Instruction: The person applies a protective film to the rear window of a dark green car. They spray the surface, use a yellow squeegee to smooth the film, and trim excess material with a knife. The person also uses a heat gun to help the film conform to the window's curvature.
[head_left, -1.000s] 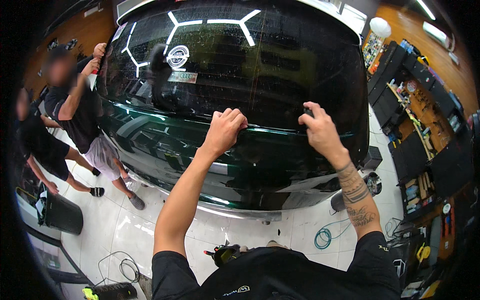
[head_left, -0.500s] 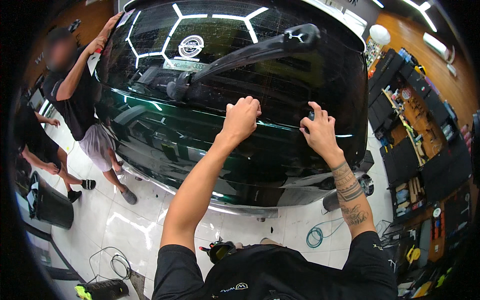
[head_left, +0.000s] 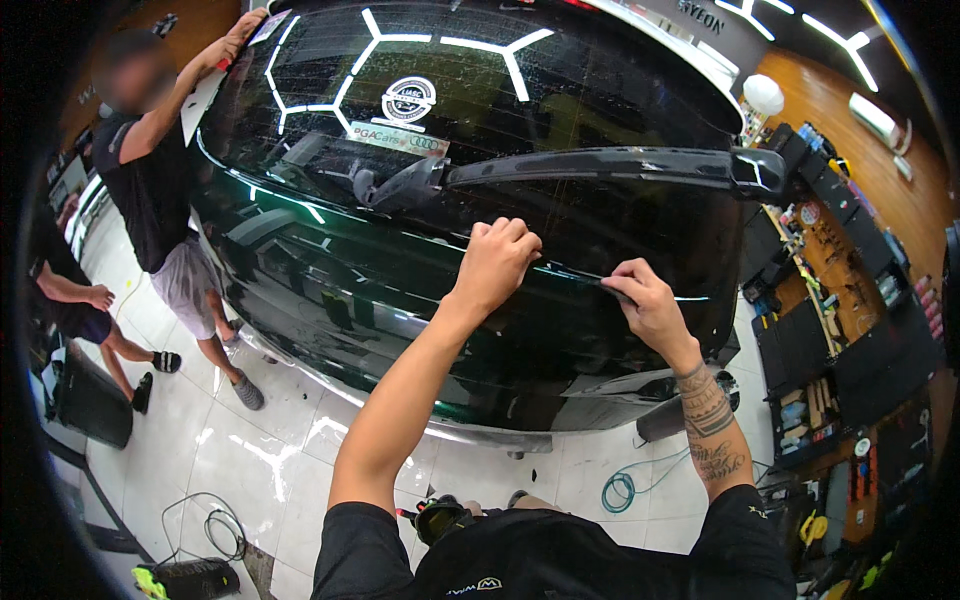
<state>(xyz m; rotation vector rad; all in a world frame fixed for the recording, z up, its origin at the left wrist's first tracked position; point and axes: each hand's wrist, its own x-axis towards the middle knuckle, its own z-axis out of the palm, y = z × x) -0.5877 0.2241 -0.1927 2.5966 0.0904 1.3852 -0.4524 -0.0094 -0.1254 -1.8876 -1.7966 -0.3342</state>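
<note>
In front of me is the dark glossy rear of a car [head_left: 330, 300], green-black below its rear window [head_left: 570, 90]. My left hand [head_left: 498, 264] is closed, its fingers curled against the panel edge just below the glass; what they hold, if anything, is hidden. To its right my right hand [head_left: 650, 304] pinches a thin dark piece [head_left: 615, 291] between thumb and fingers, its tip toward the edge line. Above both hands a black wiper arm [head_left: 600, 166] stretches almost level across the glass, from its pivot at the left to a thick end at the right.
At the left a person [head_left: 150, 170] reaches to the window's edge with a red item in hand; another person [head_left: 65, 290] stands behind. A black bin [head_left: 95, 400], a coiled cable [head_left: 225, 530] and a teal hose [head_left: 620, 490] are on the tiled floor. Tool shelves [head_left: 840, 290] line the right.
The wiper arm has swung down from a slant to nearly level. My right hand has moved down and turned from spread fingers to a pinch at the edge. My left hand has shifted slightly right.
</note>
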